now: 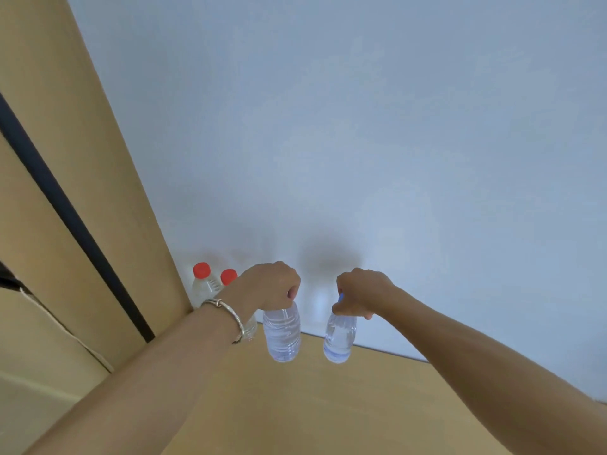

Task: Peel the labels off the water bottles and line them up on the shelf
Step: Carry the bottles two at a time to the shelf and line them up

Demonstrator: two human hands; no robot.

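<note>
- Head view, setting: a plain pale blue-grey wall [361,126] fills the background; a tan wooden shelf top [328,405] runs along its foot, and a tall tan side panel [82,192] with a dark vertical strip closes off the left.
- Head view, already placed: two clear plastic bottles with red caps [201,270] stand upright in the back left corner, close beside each other against the panel; no labels show on the parts in view, though the left forearm covers their lower halves.
- Head view, left: the left hand [269,285], a thin metal bracelet [226,311] on its wrist, is curled tight over the top of a clear, label-free plastic water bottle [282,333], which hangs upright just right of the red-capped pair.
- Head view, right: the right hand [359,295] pinches closed round the blue-capped neck of a second clear, label-free water bottle [340,339], tilted slightly, apart from the first.
- Whether either base touches the shelf I cannot tell.
- Doing the step well, as I judge it: lower both straight down until the bases sit flat, right the tilted one first, keep them level with the red-capped pair and evenly spaced, and let go only once each stands steady, so that none knocks its neighbour.
</note>
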